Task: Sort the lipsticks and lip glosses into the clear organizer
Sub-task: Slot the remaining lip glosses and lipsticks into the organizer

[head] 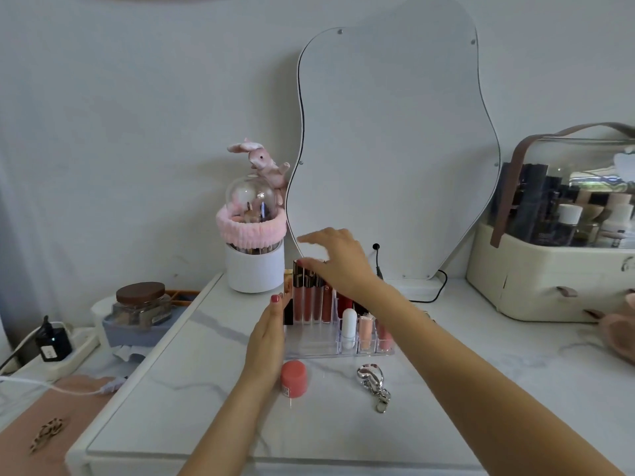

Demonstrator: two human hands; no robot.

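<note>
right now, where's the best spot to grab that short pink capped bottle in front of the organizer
Take the pink bottle around its round cap, coming from above or its right. It stands apart on the bare tabletop before the clear organizer, so the top is free, while the left hand crowds its left side. A thumb-and-fingers grip should suit its short, stubby shape.

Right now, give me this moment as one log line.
left hand: steadying organizer side | right hand: on lip gloss caps | pink jar: outside, unsorted

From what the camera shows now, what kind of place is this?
Most likely a dressing table at home: a wavy mirror leans on the wall, a clear organizer holds lip products, and a cosmetics case stands at right.
</note>
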